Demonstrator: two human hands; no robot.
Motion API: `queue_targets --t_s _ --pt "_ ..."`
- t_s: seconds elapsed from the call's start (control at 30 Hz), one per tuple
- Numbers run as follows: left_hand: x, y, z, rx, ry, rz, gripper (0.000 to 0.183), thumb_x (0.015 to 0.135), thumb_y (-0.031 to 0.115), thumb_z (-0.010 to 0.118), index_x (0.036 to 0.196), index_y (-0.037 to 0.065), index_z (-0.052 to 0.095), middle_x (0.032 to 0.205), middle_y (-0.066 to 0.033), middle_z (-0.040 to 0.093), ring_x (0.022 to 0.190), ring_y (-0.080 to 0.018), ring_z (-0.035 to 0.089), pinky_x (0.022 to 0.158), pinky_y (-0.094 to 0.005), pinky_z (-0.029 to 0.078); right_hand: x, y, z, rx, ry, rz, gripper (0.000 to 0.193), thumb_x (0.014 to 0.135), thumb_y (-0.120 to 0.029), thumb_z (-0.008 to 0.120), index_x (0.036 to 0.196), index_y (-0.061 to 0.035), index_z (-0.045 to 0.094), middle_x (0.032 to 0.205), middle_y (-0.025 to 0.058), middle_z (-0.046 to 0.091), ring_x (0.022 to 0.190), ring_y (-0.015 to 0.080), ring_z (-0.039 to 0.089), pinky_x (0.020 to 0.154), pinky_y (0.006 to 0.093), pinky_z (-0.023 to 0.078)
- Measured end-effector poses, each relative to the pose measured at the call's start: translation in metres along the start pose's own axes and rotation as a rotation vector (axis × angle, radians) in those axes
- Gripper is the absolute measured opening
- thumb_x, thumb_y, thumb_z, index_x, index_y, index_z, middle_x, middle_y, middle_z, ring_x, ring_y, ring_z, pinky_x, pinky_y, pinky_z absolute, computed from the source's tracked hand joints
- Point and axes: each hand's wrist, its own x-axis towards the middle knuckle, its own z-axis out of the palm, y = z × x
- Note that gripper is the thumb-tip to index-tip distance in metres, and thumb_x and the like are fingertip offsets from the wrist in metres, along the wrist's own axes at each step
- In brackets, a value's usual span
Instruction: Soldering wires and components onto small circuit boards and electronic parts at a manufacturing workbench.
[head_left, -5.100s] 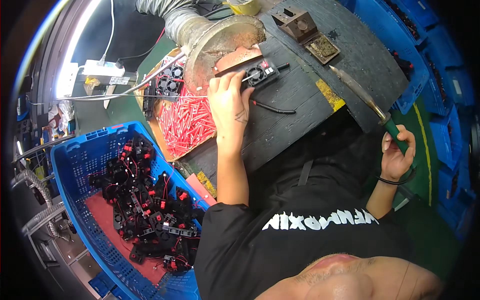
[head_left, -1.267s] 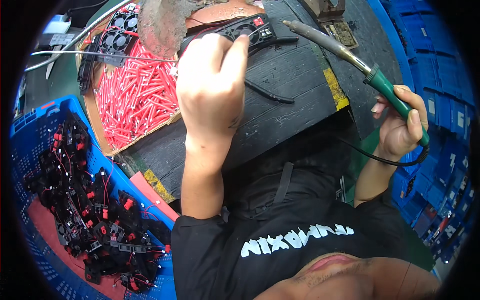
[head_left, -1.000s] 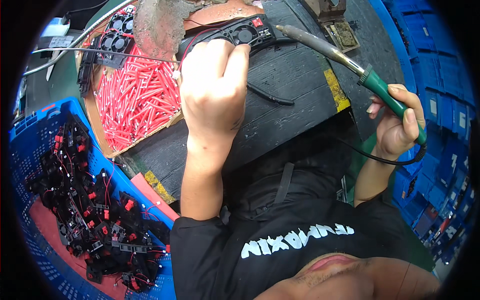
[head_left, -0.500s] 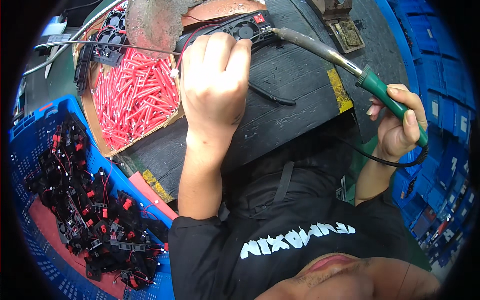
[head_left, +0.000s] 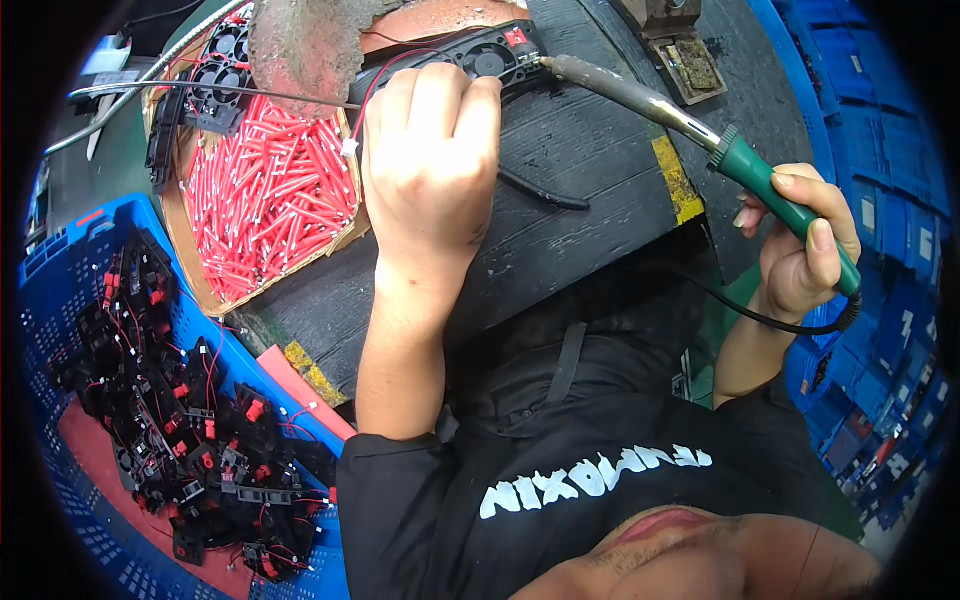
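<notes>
My left hand (head_left: 430, 150) is closed, fingertips pinched on a thin grey solder wire (head_left: 230, 90) that comes in from the left and shows again towards the iron's tip. My right hand (head_left: 805, 240) grips the green handle of a soldering iron (head_left: 752, 170). Its tip touches, or nearly touches, the metal contacts at the right end of a black fan housing (head_left: 462, 50), beside a red part (head_left: 515, 37). My left fingers hide some of the housing's near side. A red lead with a white plug (head_left: 349, 147) hangs by that hand.
A cardboard tray (head_left: 215, 303) of red tubes, with fan units behind, lies left of my left hand. A blue crate (head_left: 120, 575) holds black fan assemblies. A black cable (head_left: 545, 195) lies on the dark bench (head_left: 600, 160). An iron stand with sponge (head_left: 697, 68) is far right; blue bins line the right.
The soldering iron and my right hand have shifted very slightly; the tip stays at the contacts. My left hand has hardly moved.
</notes>
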Motion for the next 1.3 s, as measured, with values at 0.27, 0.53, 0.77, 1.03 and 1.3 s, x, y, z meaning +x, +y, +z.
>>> queue_targets --t_s 0.27,0.53,0.77,1.03,1.3 --pt "0.001 0.002 0.003 0.027 0.007 0.007 0.018 0.073 0.01 0.064 0.089 0.003 0.069 0.085 -0.0073 0.058 0.086 -0.0248 0.06 0.079 -0.035 0.049 0.0 -0.001 -0.001 0.0 0.001 0.008 0.043 0.093 -0.027 0.043 0.108 0.007 0.066 0.089 0.0237 0.062 0.064 0.0219 0.062 0.055 0.0278 0.051" --pt "0.002 0.002 0.003 0.041 0.004 0.01 0.018 0.074 0.01 0.063 0.089 0.003 0.068 0.086 -0.0075 0.059 0.087 -0.0254 0.06 0.08 -0.0348 0.049 -0.001 0.0 -0.003 -0.008 -0.017 0.014 0.044 0.093 -0.028 0.043 0.108 0.0062 0.066 0.091 0.0233 0.063 0.067 0.0227 0.063 0.056 0.0283 0.051" --pt "0.006 -0.002 -0.02 -0.166 0.12 -0.018 0.026 0.076 -0.001 0.065 0.101 0.002 0.07 0.085 -0.0105 0.063 0.078 -0.0267 0.061 0.071 -0.0353 0.05 -0.015 0.01 -0.001 0.131 0.111 0.044 0.047 0.093 -0.033 0.045 0.111 0.0048 0.065 0.095 0.0245 0.063 0.068 0.0252 0.063 0.056 0.031 0.051" --pt "-0.021 0.033 -0.088 -0.119 -0.131 -0.222 0.03 0.076 -0.007 0.071 0.104 0.003 0.073 0.09 -0.0114 0.064 0.085 -0.027 0.062 0.079 -0.037 0.048 -0.042 0.018 -0.015 0.285 0.229 0.052 0.05 0.093 -0.037 0.048 0.117 0.0034 0.064 0.101 0.0272 0.063 0.07 0.0272 0.063 0.056 0.0327 0.051" --pt "-0.045 0.039 -0.106 -0.017 -0.042 -0.085 0.024 0.07 0.003 0.072 0.093 0.005 0.072 0.087 -0.005 0.064 0.084 -0.021 0.065 0.086 -0.0402 0.049 -0.061 0.031 -0.023 0.37 0.329 0.096 0.049 0.093 -0.035 0.046 0.114 0.0057 0.063 0.101 0.0258 0.064 0.07 0.0272 0.065 0.057 0.0325 0.052"
